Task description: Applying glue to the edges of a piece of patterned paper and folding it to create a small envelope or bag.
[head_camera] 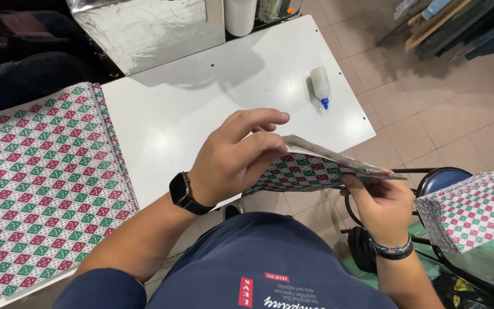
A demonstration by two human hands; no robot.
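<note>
Both my hands hold a folded piece of patterned paper (310, 169) with red, green and white diamonds, in front of my chest over the table's near edge. My left hand (238, 154), with a black watch on its wrist, grips the paper's left end, thumb and fingers curled over the fold. My right hand (381, 203), wearing a bracelet, pinches the paper's right end from below.
A stack of the same patterned sheets (41, 183) lies on the left of the white table (201, 97). A white glue bottle with a blue tip (320, 86) lies at the table's right. A pile of folded patterned pieces (473, 209) rests on a stool to my right.
</note>
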